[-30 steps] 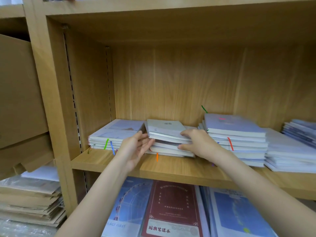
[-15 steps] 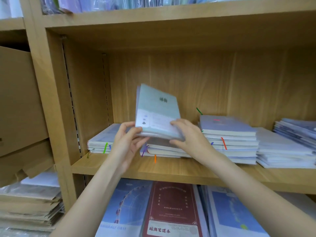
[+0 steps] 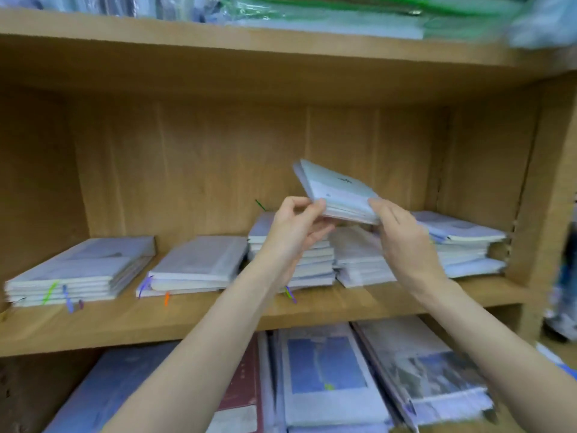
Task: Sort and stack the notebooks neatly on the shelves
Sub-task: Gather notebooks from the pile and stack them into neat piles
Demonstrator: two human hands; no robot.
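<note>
Wooden shelf (image 3: 218,320) bears five notebook stacks (image 3: 199,267); hands (image 3: 295,226) lift notebooks (image 3: 338,195).

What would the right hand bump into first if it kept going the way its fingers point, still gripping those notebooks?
Probably nothing at once. The right hand points up and back into the shelf, holding the notebooks with the left hand. Beyond lies open air, then the wooden back panel. Depth is hard to judge.

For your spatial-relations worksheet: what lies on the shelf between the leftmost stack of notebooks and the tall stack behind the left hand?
In the head view, one low stack of pale wrapped notebooks with an orange ribbon lies between the leftmost stack and the tall stack.
</note>
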